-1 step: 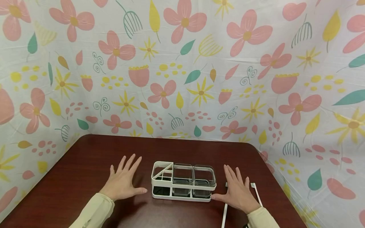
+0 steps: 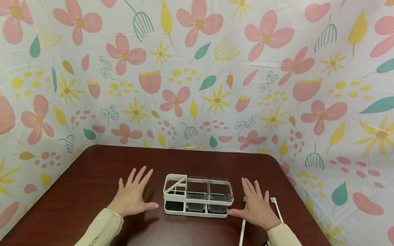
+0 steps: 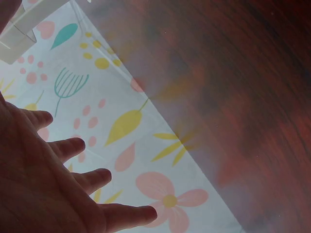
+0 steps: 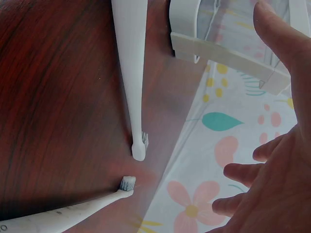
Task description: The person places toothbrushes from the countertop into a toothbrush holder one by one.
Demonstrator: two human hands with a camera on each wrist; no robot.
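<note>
White toothbrush holder (image 2: 198,200), two clear cups (image 2: 197,187) seated in its right portion, stands on a dark red wooden table (image 2: 147,160); a person's left hand (image 2: 133,194), splayed and unclasped, is left of it, the right hand (image 2: 254,207), likewise free, right of it near two white toothbrushes (image 4: 131,63).

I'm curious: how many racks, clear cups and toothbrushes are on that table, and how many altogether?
White rack: 1
Clear cups: 2
Toothbrushes: 2
Total: 5
</note>
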